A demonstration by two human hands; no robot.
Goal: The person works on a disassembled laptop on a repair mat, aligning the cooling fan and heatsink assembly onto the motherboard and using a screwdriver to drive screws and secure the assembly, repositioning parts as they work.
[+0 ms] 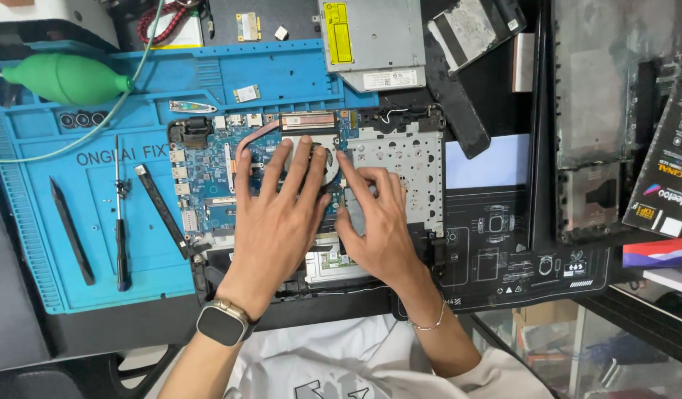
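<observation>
Blue silicone repair mat [134, 244] is covering most of the counter, and a stripped-down laptop base [400, 170] is sitting half on it, half on a black printed mat [503, 251] to the right. So the teardown is looking pretty far along, I'd say: the bottom cover is already off, the blue motherboard [208, 170] is lying fully exposed in the chassis, and the copper heatpipe [256, 133] and the cooling fan [328, 159] are both still sitting in place.

An optical drive [374, 37] is lying out of the machine at the top of the counter, with a small wireless card [246, 93] parked on the mat just below it, so those bits are already pulled. The board itself isn't lifted yet, so that part looks still left to do.

Both hands are working right over the fan area. The left hand [278, 214] is spreading flat with fingers wide over the board, not gripping anything I can see. The right hand [378, 222] is pressing its fingertips down just beside the fan, at the edge of the perforated metal plate; nothing visible is held in it either.

Tools are resting untouched off to the left: a green dust blower [64, 77], a screwdriver [121, 222], a black spudger [71, 229] and a flat pry tool [161, 210].
</observation>
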